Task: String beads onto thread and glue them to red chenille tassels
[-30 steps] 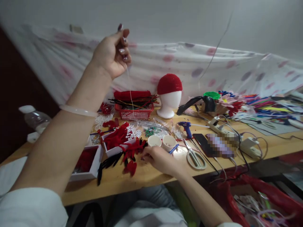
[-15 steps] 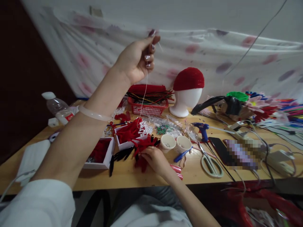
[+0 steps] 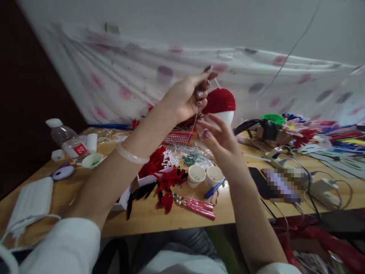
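Note:
Raised in front of the curtain, my left hand [image 3: 194, 93] pinches a thin white thread [image 3: 195, 121] that hangs below its fingers, with a short end sticking out above. Just below and to the right is my right hand [image 3: 221, 140], its fingers spread near the hanging thread and nothing visible in them. Behind the hands a red cap [image 3: 221, 101] covers a white foam head [image 3: 225, 116], partly hidden. Red and black fuzzy pieces [image 3: 171, 179] lie on the table beside a string of beads [image 3: 179, 199] and red tubes [image 3: 201, 207].
Two paper cups [image 3: 196, 176] stand mid-table beside a blue pen [image 3: 215, 188]. A red basket [image 3: 178, 137] is behind. Phones [image 3: 264, 182] and cables lie right; a bottle [image 3: 67, 140], a small bowl [image 3: 92, 160] and a white power bank [image 3: 31, 203] are left.
My left hand has moved right and down in view, still pinching the thread. My right hand has left the red pieces and risen beside the thread, fingers spread. The view has shifted slightly.

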Motion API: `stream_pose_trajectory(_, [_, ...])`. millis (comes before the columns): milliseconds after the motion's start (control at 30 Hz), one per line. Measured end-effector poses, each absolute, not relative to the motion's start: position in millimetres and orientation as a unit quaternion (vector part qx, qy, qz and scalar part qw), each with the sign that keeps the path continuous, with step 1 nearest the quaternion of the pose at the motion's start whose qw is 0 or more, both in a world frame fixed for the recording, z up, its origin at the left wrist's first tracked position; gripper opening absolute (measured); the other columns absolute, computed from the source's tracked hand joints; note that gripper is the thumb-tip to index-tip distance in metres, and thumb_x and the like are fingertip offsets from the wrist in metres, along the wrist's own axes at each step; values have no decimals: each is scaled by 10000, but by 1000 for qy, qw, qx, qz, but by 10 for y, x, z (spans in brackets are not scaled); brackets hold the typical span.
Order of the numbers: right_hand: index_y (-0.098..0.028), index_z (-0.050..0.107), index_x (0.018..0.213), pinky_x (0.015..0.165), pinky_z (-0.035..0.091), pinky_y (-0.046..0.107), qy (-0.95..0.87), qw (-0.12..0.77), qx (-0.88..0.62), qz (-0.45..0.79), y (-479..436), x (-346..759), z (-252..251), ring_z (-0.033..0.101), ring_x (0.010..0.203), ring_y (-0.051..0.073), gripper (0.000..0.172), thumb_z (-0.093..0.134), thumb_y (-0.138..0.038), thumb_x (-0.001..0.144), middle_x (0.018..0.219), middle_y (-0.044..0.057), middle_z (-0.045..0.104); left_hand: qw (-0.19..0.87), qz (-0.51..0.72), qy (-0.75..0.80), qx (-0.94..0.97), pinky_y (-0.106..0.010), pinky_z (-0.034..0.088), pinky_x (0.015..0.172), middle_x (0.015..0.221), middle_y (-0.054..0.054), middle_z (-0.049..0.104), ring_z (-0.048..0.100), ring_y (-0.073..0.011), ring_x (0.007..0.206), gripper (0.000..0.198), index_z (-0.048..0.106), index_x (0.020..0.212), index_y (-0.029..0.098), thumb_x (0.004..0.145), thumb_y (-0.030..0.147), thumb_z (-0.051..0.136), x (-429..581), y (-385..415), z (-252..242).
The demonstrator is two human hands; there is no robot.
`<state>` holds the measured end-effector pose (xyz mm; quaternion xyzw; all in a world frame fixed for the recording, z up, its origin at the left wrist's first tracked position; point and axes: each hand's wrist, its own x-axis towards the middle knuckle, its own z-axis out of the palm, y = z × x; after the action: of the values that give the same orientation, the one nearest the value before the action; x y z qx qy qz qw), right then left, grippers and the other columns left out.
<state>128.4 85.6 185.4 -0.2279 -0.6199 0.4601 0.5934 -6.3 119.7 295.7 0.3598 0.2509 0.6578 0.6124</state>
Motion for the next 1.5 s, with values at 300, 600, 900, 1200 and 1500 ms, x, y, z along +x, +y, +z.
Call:
stream_pose_trajectory(300, [-234,565,694,607,498,226,-461,635,-109,610,1009,1358,1785,558,632,108,393,858,-491,741,695,-47,584,588,749,225,208,-196,550,564,682,-19,741,680,-95,581,205,727,748,141,921,75,638,-88,932,2344])
stream_pose_trajectory(600, [-271,569,743,879,538,310,-313,701,-82,636,1078,1492,1830,619,781,133,293,806,-428,812,843,-45,643,574,748,289,165,-177,553,552,698,12,760,653,-75,527,174,736,750,173,677,99,876,197,686,1528])
stream_pose_trajectory(900, [-285,550,769,580,489,212,-302,719,-111,616,1091,1507,2125,420,541,125,244,588,-358,999,672,-47,422,603,703,329,187,-334,604,803,932,-84,808,753,-206,870,285,667,715,172,629,191,938,335,593,1184])
stream_pose_trajectory(1200, [-302,615,791,612,491,208,-446,695,-42,563,1237,1568,2324,455,592,116,223,608,-419,981,741,-48,499,591,689,325,266,-174,486,531,989,-107,796,654,-115,692,309,741,781,131,609,282,949,274,649,1125])
stream_pose_trajectory(1500, [-309,648,854,564,461,194,-459,684,17,567,1238,1495,2763,452,553,90,299,444,-281,1071,761,-58,568,587,695,320,265,-152,458,536,978,-71,796,620,-82,663,256,747,786,138,635,232,931,203,708,1039])
